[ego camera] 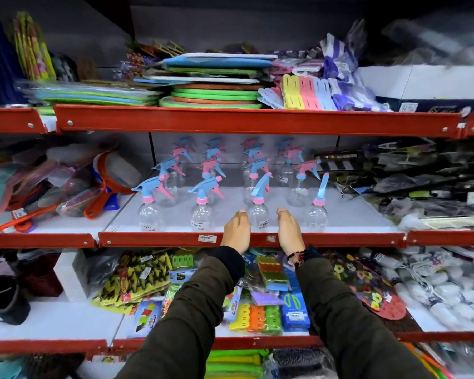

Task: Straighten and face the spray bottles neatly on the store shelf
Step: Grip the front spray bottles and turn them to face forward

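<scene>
Clear spray bottles with blue and pink trigger heads stand in rows on the middle white shelf (350, 214). The front row has a left bottle (147, 212), a second bottle (201, 214), a third bottle (258, 216) and a right bottle (317, 214). Several more stand behind them. My left hand (236, 231) and my right hand (288, 231) flank the third front bottle, palms facing it, fingers apart. Whether they touch it is unclear. Its trigger head points back and right; the two left front heads point left.
A red shelf rail (148, 238) runs along the front edge below my hands. Red-handled strainers (104, 187) lie to the left, dark packaged goods (422, 187) to the right. Stacked mats (214, 86) fill the shelf above; clothespin packs (271, 296) lie below.
</scene>
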